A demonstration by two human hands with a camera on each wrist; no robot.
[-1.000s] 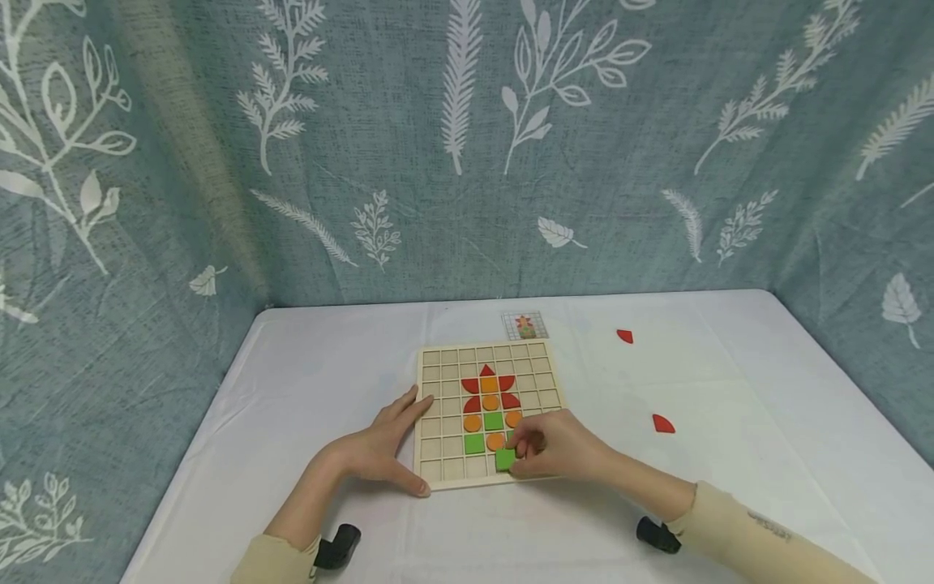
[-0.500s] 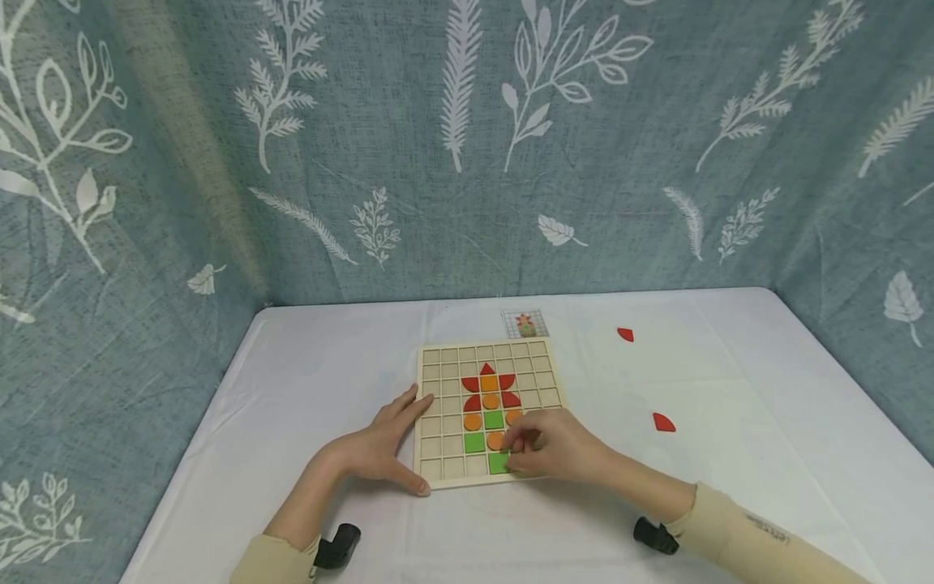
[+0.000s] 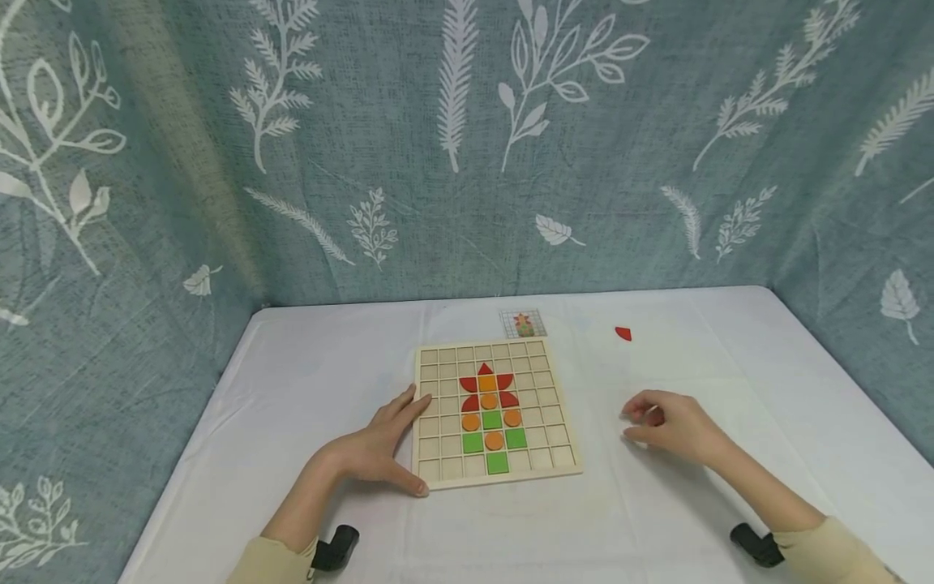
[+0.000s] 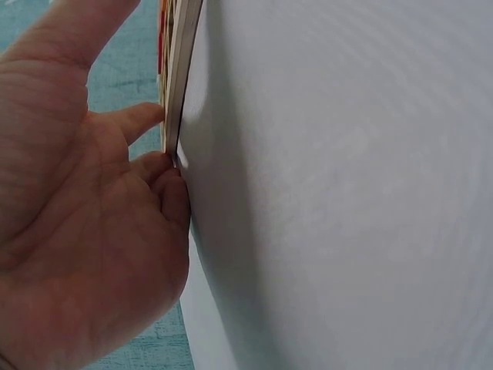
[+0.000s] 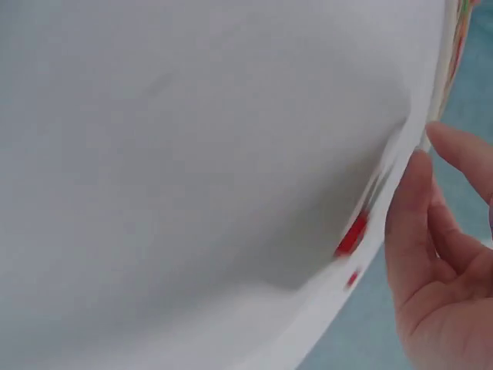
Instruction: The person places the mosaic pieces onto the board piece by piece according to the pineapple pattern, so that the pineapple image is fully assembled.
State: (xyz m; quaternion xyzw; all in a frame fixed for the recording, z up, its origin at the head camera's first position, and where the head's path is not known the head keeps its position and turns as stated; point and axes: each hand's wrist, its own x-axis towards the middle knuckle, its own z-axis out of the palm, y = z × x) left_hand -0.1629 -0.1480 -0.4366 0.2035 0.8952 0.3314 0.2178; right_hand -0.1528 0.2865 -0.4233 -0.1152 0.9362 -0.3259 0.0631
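A wooden grid board (image 3: pixel 549 415) lies on the table with coloured tiles set in its cells: red petals, orange rounds, an orange square and green squares. The lowest green square (image 3: pixel 498 462) sits in the bottom row. My left hand (image 3: pixel 375 450) rests at the board's left side, fingers spread, thumb at the near left corner. Right of the board, my right hand (image 3: pixel 679 423) hovers over the cloth with thumb and fingertips apart, nothing visible between them. A red quarter-round tile (image 5: pixel 353 235) shows close to it in the right wrist view; the head view has it hidden behind that hand.
Another red quarter-round tile (image 3: pixel 623 333) lies farther back on the right. A small pattern card (image 3: pixel 523 324) sits just behind the board. White cloth (image 3: pixel 306 357) covers the table, and a leaf-print curtain (image 3: pixel 409 227) hangs behind it.
My right hand has let go of the green square, now flat in the bottom row, and has moved right off the board to the nearer red tile. The left hand stays put.
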